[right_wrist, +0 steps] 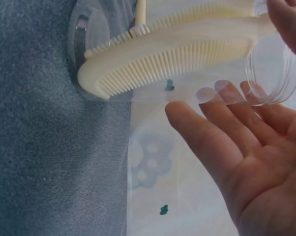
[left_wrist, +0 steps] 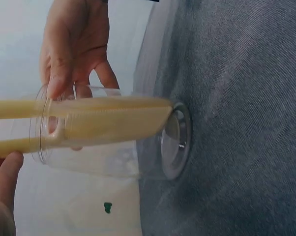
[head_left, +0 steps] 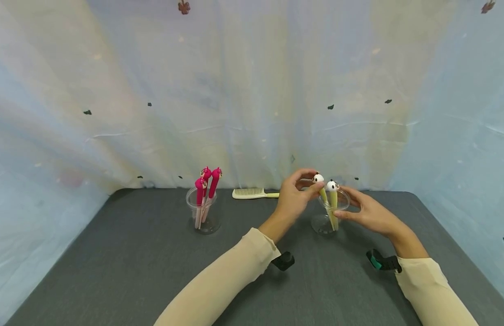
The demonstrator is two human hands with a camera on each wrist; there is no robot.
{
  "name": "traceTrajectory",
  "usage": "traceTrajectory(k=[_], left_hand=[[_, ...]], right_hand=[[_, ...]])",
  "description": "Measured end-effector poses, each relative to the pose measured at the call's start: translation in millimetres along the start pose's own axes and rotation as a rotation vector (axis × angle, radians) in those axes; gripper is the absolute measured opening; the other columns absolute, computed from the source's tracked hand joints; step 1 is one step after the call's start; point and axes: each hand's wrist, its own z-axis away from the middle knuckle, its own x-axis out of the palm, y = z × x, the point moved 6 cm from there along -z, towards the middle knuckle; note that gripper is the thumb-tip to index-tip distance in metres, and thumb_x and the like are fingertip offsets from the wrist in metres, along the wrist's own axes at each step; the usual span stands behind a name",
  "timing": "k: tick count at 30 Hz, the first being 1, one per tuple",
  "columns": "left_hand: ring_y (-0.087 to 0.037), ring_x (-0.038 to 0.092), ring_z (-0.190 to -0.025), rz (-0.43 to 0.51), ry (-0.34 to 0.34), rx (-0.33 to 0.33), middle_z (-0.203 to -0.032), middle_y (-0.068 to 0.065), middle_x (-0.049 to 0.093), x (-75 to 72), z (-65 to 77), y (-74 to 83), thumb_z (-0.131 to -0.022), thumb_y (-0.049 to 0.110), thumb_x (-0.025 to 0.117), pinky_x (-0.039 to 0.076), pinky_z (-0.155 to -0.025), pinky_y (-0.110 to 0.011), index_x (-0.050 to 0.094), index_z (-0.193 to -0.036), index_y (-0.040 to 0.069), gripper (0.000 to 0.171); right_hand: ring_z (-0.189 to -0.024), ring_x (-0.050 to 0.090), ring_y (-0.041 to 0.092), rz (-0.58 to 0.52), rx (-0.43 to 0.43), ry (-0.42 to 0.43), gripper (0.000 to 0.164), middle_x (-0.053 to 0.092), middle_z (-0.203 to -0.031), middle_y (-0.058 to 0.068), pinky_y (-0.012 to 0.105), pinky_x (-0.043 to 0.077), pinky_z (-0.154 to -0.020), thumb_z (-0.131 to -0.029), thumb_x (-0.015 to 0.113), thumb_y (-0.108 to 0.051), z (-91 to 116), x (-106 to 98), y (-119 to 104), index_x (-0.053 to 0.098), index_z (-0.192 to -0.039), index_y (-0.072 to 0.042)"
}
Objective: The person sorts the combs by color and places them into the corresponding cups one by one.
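A clear plastic cup (head_left: pixel 324 223) stands at the right of the table with two cream combs inside, their yellow handles topped by panda heads. My left hand (head_left: pixel 293 195) pinches the handle of the left comb (head_left: pixel 323 195) just below its panda head (head_left: pixel 318 179). The second comb (head_left: pixel 334 206) leans close beside it. My right hand (head_left: pixel 372 210) holds the cup near its rim, thumb on the near side and fingers on the far side. In the right wrist view, the comb teeth (right_wrist: pixel 172 61) show through the wall, with the tips down near the cup's base.
Another clear cup (head_left: pixel 208 227) stands on the left, holding three pink-handled pieces (head_left: pixel 213 183) with character heads. A cream comb (head_left: pixel 248 194) lies by the back edge of the dark table (head_left: pixel 125 253). Behind hangs a pale patterned curtain (head_left: pixel 252 90).
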Motion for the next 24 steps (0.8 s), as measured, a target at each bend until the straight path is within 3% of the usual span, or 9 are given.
traceTrajectory(k=[5, 11, 20, 24], left_hand=[[-0.024, 0.067, -0.107, -0.103, -0.069, 0.077, -0.120, -0.015, 0.063, 0.4, 7.0, 6.0, -0.091, 0.010, 0.072, 0.060, -0.079, -0.026, 0.063, -0.122, 0.005, 0.032], [-0.020, 0.067, -0.108, -0.181, -0.082, 0.126, -0.120, -0.009, 0.066, 0.2, 10.7, 9.7, -0.091, 0.015, 0.074, 0.059, -0.076, -0.022, 0.065, -0.120, 0.010, 0.031], [-0.011, 0.065, -0.108, -0.133, -0.113, 0.116, -0.122, -0.007, 0.064, 1.2, 15.4, 7.6, -0.090, 0.015, 0.074, 0.058, -0.086, -0.023, 0.064, -0.123, 0.013, 0.035], [-0.013, 0.066, -0.111, -0.128, -0.134, 0.107, -0.124, -0.005, 0.064, -4.2, 14.8, 1.9, -0.088, 0.016, 0.077, 0.057, -0.093, -0.029, 0.063, -0.125, 0.018, 0.040]], right_hand=[[-0.145, 0.024, 0.055, 0.011, -0.012, 0.001, 0.083, 0.025, -0.161, 0.025, 0.074, 0.032, -0.105, -0.097, 0.064, -0.040, 0.5, 1.2, -0.6, 0.018, -0.159, -0.007], [-0.146, 0.023, 0.055, 0.021, -0.005, 0.011, 0.084, 0.022, -0.163, 0.024, 0.075, 0.031, -0.106, -0.097, 0.064, -0.042, 0.3, 0.9, 1.0, 0.018, -0.159, -0.007], [-0.144, 0.023, 0.057, 0.025, -0.012, 0.003, 0.084, 0.020, -0.163, 0.026, 0.076, 0.030, -0.105, -0.097, 0.064, -0.038, 1.6, 0.1, -2.8, 0.017, -0.159, -0.007], [-0.144, 0.023, 0.056, 0.031, 0.002, 0.002, 0.085, 0.020, -0.163, 0.026, 0.075, 0.030, -0.106, -0.097, 0.065, -0.039, 1.3, 0.4, -1.8, 0.017, -0.159, -0.007]])
